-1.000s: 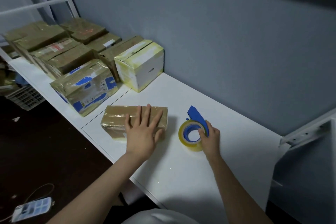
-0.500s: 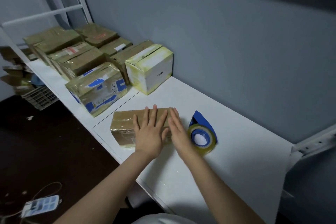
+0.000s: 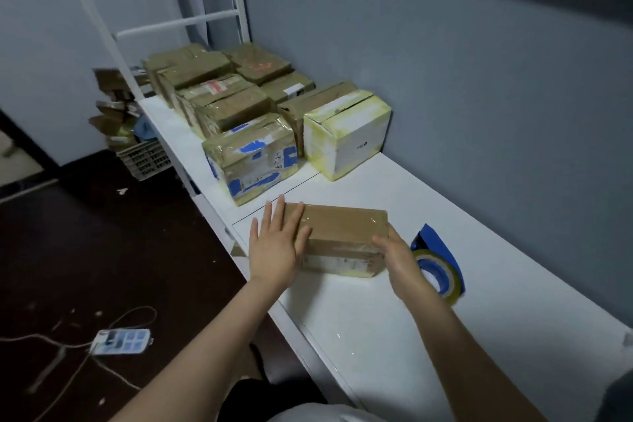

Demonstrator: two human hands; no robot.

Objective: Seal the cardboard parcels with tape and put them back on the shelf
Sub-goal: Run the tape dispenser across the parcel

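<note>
A small brown cardboard parcel point(image 3: 346, 233), wrapped in shiny tape, lies on the white shelf point(image 3: 387, 312) in front of me. My left hand point(image 3: 277, 243) lies flat with straight fingers against the parcel's left end. My right hand point(image 3: 397, 257) holds the right end, fingers curled round its near corner. A blue tape dispenser point(image 3: 442, 267) with a yellowish roll stands on the shelf just right of my right hand, untouched.
Several taped parcels point(image 3: 219, 92) are stacked along the shelf to the far left, with a blue-marked box point(image 3: 250, 158) and a white-yellow box point(image 3: 349, 134) nearest. A grey wall runs behind. A power strip point(image 3: 123, 341) and a crate point(image 3: 144, 158) sit on the dark floor.
My right hand let go of the tape dispenser and moved onto the parcel's right end. My left hand slid from the parcel's top to its left end. The view has shifted left.
</note>
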